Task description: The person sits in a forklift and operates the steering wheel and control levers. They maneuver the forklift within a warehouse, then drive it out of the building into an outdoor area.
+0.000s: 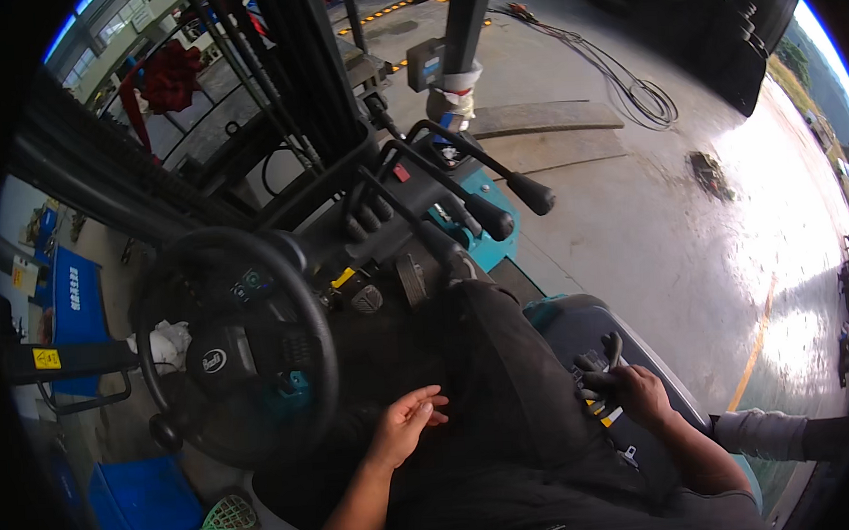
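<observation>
I sit at the controls of a forklift. Over my lap, my left hand (409, 425) hangs in the air with its fingers loosely extended and nothing in it. My right hand (644, 395) is closed on dark grey work gloves (600, 381) beside my right thigh, above the dark side panel next to the seat. A seat-belt buckle (628, 454) lies just below that hand. To the left of my left hand stands the black steering wheel (320, 323) with its round knob (165, 431); neither hand touches it.
Several black control levers (489, 216) rise ahead, with pedals (411, 280) below them. The mast (289, 61) stands in front. A wrapped post (454, 91) and another wrapped bar (760, 435) flank the right side. On the floor lie a coiled cable (651, 104) and flat boards (546, 119).
</observation>
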Available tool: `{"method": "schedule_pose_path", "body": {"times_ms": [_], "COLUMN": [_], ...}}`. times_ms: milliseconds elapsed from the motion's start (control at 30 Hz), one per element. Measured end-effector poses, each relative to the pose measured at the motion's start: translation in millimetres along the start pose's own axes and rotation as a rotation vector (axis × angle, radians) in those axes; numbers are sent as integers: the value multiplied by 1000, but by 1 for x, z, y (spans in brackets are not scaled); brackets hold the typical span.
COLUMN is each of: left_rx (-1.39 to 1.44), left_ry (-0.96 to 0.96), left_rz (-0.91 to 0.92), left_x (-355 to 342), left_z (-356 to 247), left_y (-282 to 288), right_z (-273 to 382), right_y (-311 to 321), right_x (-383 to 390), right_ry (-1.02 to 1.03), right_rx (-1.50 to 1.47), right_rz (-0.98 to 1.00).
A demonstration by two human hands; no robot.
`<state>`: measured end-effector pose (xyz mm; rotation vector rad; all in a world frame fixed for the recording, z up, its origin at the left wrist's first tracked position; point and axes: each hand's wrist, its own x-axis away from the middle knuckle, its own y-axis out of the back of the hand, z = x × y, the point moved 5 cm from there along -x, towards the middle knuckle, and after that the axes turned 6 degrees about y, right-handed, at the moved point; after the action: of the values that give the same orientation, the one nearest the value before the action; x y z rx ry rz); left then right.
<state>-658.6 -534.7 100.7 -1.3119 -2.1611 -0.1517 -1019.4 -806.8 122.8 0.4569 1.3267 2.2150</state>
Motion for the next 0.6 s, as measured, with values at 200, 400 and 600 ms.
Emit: {"method": "schedule_pose_path", "body": {"times_ms": [200,400,600], "left_rx": [703,309,149], "left_ry": [-202,-382,-298], "left_rz": [-908,-1068,-971], "left_x": [84,74,29], "left_z": [76,46,32], "left_y": [262,369,368], "right_z": [-69,25,104], "right_y": [-83,-41,-18], "right_x": [73,-68,-116], "right_ry": [-298,105,243], "right_rx": [355,270,314], "right_rz": [1496,556,397]}}
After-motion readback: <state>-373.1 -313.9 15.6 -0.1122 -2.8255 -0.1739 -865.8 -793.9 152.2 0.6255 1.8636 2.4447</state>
